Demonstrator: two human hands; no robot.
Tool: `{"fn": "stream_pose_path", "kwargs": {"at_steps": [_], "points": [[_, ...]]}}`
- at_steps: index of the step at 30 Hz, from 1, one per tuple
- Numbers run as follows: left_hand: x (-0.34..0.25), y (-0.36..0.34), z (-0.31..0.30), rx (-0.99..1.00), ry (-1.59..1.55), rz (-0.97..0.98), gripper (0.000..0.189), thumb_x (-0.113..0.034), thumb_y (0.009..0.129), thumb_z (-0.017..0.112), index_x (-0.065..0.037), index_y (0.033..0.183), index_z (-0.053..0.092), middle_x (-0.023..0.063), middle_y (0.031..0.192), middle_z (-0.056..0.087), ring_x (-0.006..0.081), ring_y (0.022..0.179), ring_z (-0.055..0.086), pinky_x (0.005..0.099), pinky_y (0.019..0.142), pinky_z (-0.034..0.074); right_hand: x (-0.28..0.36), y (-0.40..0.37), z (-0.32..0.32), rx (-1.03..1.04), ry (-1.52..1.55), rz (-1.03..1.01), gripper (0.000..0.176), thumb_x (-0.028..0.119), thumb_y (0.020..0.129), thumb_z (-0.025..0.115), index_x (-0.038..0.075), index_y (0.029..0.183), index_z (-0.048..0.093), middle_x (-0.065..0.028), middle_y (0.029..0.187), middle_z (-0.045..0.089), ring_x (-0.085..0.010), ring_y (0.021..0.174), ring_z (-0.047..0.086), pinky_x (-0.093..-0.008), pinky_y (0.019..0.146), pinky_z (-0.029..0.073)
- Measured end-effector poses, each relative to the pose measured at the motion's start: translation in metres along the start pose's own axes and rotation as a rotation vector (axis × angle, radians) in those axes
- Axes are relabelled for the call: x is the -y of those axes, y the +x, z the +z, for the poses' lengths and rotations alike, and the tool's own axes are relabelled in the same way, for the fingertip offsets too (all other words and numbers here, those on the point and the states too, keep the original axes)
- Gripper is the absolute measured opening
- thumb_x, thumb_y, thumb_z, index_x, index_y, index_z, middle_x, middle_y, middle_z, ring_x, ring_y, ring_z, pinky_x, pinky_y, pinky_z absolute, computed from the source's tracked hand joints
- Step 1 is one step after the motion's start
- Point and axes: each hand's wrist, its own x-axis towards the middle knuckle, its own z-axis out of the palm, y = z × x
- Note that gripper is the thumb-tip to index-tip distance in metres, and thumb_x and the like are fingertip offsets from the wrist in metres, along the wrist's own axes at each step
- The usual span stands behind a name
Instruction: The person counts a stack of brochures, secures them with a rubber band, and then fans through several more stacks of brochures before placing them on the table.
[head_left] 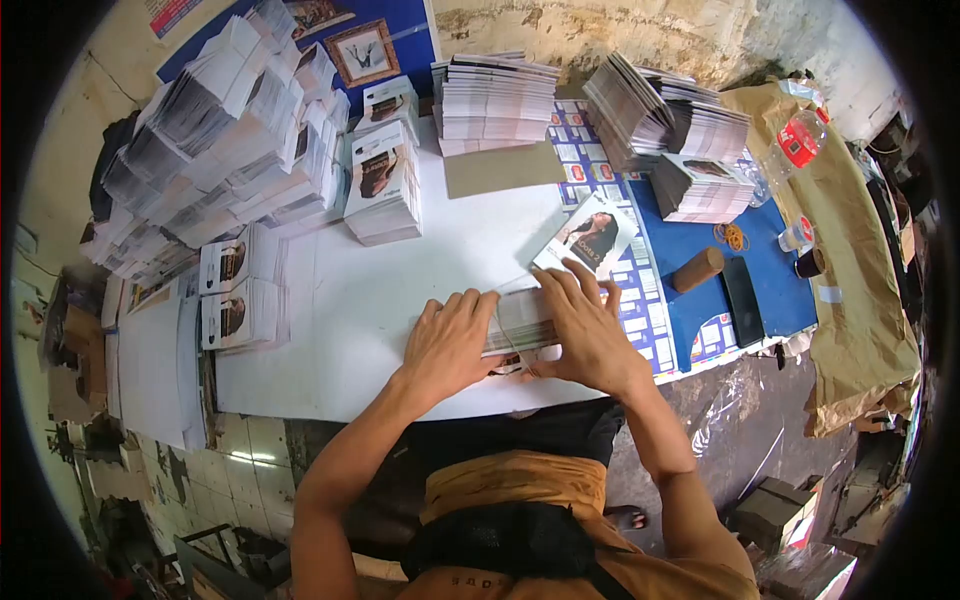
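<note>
Near the table's front edge, a small stack of booklets (523, 318) lies between my hands, its page edges facing up toward me. My left hand (450, 338) grips the left end, fingers bent over it. At the right end, my right hand (592, 335) is closed around the stack, thumb low and fingers over the top. A thin strand, apparently a rubber band (508, 340), runs across the stack; part of it is hidden. Just beyond my right fingers lies a booklet (592, 238) with a dark-haired figure on its cover.
Tall piles of booklets (225, 150) fill the left back. More bundles (495, 105) stand along the wall, with others (700, 188) at right. On the blue surface are rubber bands (731, 237), a brown cylinder (698, 269), a phone-like dark slab (742, 301) and a plastic bottle (797, 145).
</note>
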Motion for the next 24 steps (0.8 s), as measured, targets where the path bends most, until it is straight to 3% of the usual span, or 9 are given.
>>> {"fn": "stream_pose_path", "kwargs": {"at_steps": [8, 11, 15, 16, 19, 20, 21, 23, 24], "points": [[0.006, -0.011, -0.004, -0.174, -0.188, 0.042, 0.052, -0.019, 0.066, 0.080, -0.005, 0.109, 0.054, 0.0094, 0.099, 0.062, 0.0267, 0.091, 0.060, 0.0384, 0.075, 0.043, -0.042, -0.017, 0.025, -0.024, 0.126, 0.088, 0.110, 0.032, 0.050, 0.088, 0.007, 0.141, 0.031, -0.0134, 0.140, 0.039, -0.0340, 0.136, 0.027, -0.0537, 0.104, 0.022], [0.000, -0.020, -0.014, -0.230, -0.304, 0.049, 0.050, -0.016, 0.065, 0.081, -0.004, 0.106, 0.055, 0.0096, 0.096, 0.063, 0.0275, 0.087, 0.060, 0.0372, 0.075, 0.044, -0.053, -0.012, 0.038, -0.031, 0.199, -0.005, 0.119, 0.045, 0.047, 0.089, 0.007, 0.142, 0.027, -0.0149, 0.142, 0.036, -0.0355, 0.136, 0.025, -0.0612, 0.103, 0.021], [-0.001, -0.032, -0.008, -0.330, -0.630, -0.019, 0.047, -0.012, 0.068, 0.081, -0.002, 0.105, 0.054, 0.0099, 0.094, 0.063, 0.0239, 0.085, 0.061, 0.0329, 0.078, 0.047, -0.061, -0.013, 0.049, -0.060, 0.375, -0.132, 0.117, 0.048, 0.051, 0.088, 0.007, 0.142, 0.027, -0.0167, 0.143, 0.035, -0.0366, 0.135, 0.025, -0.0606, 0.104, 0.022], [0.000, -0.033, -0.005, -0.359, -0.742, -0.042, 0.047, -0.012, 0.069, 0.081, -0.001, 0.105, 0.054, 0.0096, 0.093, 0.063, 0.0223, 0.085, 0.062, 0.0316, 0.079, 0.047, -0.057, -0.011, 0.046, -0.063, 0.392, -0.187, 0.095, 0.041, 0.061, 0.086, 0.005, 0.136, 0.041, -0.0176, 0.133, 0.046, -0.0357, 0.129, 0.037, -0.0534, 0.102, 0.031], [-0.005, -0.029, 0.001, -0.470, -1.194, -0.158, 0.044, -0.014, 0.076, 0.079, 0.001, 0.106, 0.052, 0.0088, 0.097, 0.062, 0.0174, 0.090, 0.059, 0.0291, 0.081, 0.047, -0.057, -0.010, 0.038, 0.207, 0.633, -0.141, 0.067, 0.032, 0.071, 0.081, 0.003, 0.126, 0.054, -0.0153, 0.123, 0.057, -0.0302, 0.118, 0.051, -0.0440, 0.097, 0.040], [0.001, -0.026, 0.007, -0.518, -1.199, -0.138, 0.045, -0.017, 0.079, 0.077, 0.002, 0.110, 0.051, 0.0080, 0.100, 0.060, 0.0160, 0.092, 0.057, 0.0296, 0.082, 0.046, -0.070, -0.010, 0.055, 0.133, 1.028, -0.252, 0.048, 0.026, 0.078, 0.076, 0.002, 0.117, 0.061, -0.0117, 0.119, 0.062, -0.0237, 0.111, 0.058, -0.0371, 0.094, 0.043], [0.005, -0.026, 0.012, -0.561, -1.214, -0.139, 0.045, -0.017, 0.079, 0.076, 0.003, 0.111, 0.051, 0.0085, 0.101, 0.060, 0.0162, 0.092, 0.057, 0.0297, 0.083, 0.046, -0.067, -0.012, 0.051, 0.030, 1.341, -0.127, 0.072, 0.034, 0.071, 0.081, 0.003, 0.130, 0.052, -0.0127, 0.130, 0.055, -0.0250, 0.119, 0.052, -0.0395, 0.098, 0.040], [0.009, -0.027, 0.026, -0.639, -1.246, -0.146, 0.047, -0.018, 0.080, 0.075, 0.003, 0.114, 0.051, 0.0093, 0.103, 0.059, 0.0164, 0.093, 0.057, 0.0299, 0.084, 0.046, -0.059, -0.011, 0.040, -0.251, 1.192, -0.174, 0.106, 0.047, 0.059, 0.086, 0.001, 0.141, 0.037, -0.0163, 0.141, 0.043, -0.0283, 0.127, 0.043, -0.0455, 0.104, 0.033], [0.016, -0.030, 0.041, -0.639, -1.252, -0.169, 0.050, -0.018, 0.079, 0.075, 0.003, 0.117, 0.050, 0.0091, 0.105, 0.059, 0.0164, 0.095, 0.056, 0.0299, 0.084, 0.045, -0.052, -0.008, 0.037, -0.180, 1.044, -0.221, 0.114, 0.049, 0.056, 0.087, 0.002, 0.144, 0.030, -0.0169, 0.143, 0.040, -0.0297, 0.128, 0.042, -0.0447, 0.105, 0.032]]}}
